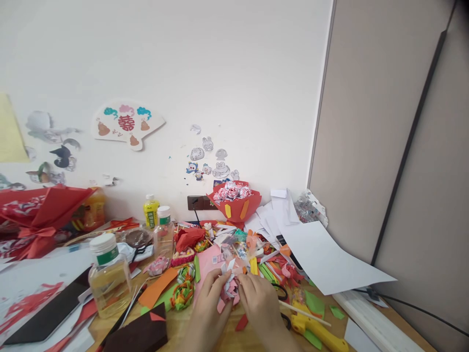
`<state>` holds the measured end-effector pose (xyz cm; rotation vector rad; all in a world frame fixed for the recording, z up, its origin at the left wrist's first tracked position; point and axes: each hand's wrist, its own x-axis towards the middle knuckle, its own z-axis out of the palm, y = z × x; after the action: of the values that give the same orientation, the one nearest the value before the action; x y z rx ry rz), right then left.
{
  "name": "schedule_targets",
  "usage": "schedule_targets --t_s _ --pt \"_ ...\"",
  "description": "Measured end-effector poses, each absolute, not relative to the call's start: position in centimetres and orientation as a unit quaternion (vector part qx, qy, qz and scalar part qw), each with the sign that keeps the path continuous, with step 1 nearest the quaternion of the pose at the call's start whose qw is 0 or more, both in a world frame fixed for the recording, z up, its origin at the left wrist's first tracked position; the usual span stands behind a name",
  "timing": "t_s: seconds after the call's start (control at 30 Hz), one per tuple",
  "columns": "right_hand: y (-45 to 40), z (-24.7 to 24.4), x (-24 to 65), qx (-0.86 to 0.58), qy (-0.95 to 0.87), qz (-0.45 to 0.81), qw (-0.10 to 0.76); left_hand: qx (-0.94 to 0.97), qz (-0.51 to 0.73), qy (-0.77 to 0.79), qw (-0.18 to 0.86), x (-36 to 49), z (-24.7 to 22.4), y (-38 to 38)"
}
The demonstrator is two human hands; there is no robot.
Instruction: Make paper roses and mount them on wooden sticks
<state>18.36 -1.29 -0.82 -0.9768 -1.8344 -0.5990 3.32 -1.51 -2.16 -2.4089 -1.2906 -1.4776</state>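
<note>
Near the table's front edge, my left hand [209, 304] and my right hand [259, 302] come together around a pink and white folded-paper piece [230, 287]. The fingers of my left hand grip its left side, and the fingertips of my right hand pinch its right edge. Part of the piece is hidden behind my fingers. Left of my left hand lie woven orange and green paper balls [182, 295]. Beside my right hand are black-handled scissors [281, 292], partly covered, a pale stick [306, 313] and a yellow glue gun [321, 333].
A large bottle of clear yellowish liquid [110, 288] stands at left, a smaller bottle [163, 234] behind it. A red paper bouquet [238, 211] is against the wall. White sheets [337, 259] overhang the right side. Paper scraps crowd the table; a dark brown card [137, 332] lies in front.
</note>
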Motion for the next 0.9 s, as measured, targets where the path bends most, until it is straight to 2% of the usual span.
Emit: schedule_targets --t_s 0.17,0.33,0.67,0.8,0.9 --pt "-1.2 -0.8 18.3 -0.394 -0.745 -0.284 0.457 -0.771 -0.488 -0.41 0.005 3.4 -2.0 -1.4" --pt "-1.3 -0.1 18.6 -0.403 -0.73 -0.253 0.492 -0.747 -0.514 -0.421 -0.037 3.2 -1.1 -1.3" --pt "-1.4 -0.1 18.9 -0.375 -0.746 -0.222 0.503 -0.636 -0.578 -0.418 -0.294 3.7 -0.8 -0.9" --pt "-1.4 -0.3 19.0 -0.354 -0.759 -0.207 0.507 -0.642 -0.584 -0.387 -0.311 3.6 -1.1 -0.6" --pt "-1.5 -0.2 19.1 -0.34 -0.77 -0.168 0.513 -0.65 -0.587 -0.393 -0.282 3.6 -1.4 -0.4"
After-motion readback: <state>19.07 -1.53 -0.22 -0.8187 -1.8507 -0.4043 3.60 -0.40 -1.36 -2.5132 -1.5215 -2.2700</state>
